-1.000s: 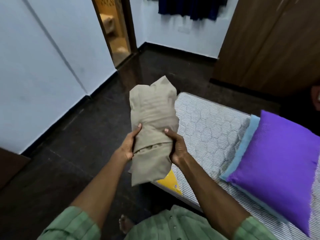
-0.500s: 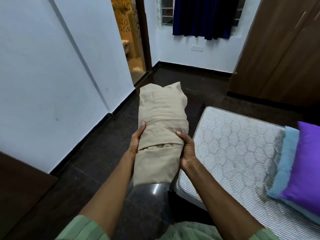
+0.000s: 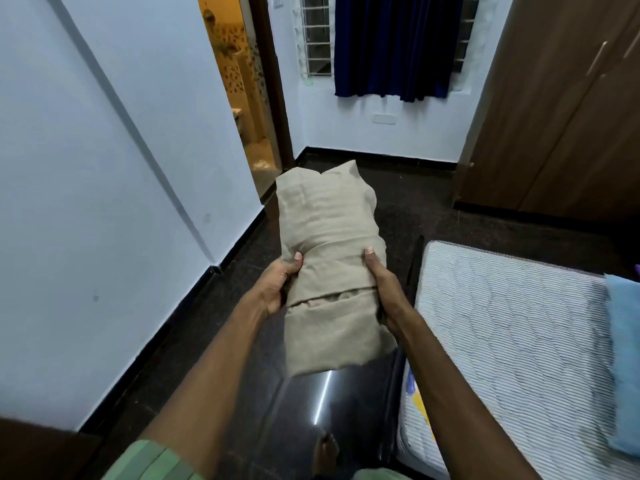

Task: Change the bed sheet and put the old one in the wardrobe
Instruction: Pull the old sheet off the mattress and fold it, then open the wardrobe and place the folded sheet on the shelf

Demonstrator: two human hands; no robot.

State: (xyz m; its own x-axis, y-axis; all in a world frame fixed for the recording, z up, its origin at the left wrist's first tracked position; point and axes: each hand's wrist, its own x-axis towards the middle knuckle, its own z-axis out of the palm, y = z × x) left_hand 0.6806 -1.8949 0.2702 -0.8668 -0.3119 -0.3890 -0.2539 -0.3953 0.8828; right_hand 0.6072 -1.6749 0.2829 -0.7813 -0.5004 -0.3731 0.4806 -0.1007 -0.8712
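Hands clamp the folded beige sheet (image 3: 330, 268) mid-air over the dark floor: left hand (image 3: 278, 287) wraps its 9 o'clock edge, right hand (image 3: 382, 292) its 3 o'clock edge, thumbs on top. Wardrobe (image 3: 568, 109) stands shut at 1 o'clock. Bare mattress (image 3: 512, 341) at 4 o'clock. We'd keep both sides squeezed so folds hold, then free one hand for the door.

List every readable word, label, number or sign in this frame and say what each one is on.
No text can be read in this frame.
The yellow and blue label on the side of the mattress: print too blurred and too steeply angled to read.
The folded beige sheet held in both hands, the wardrobe doors and the curtain: no lettering visible.
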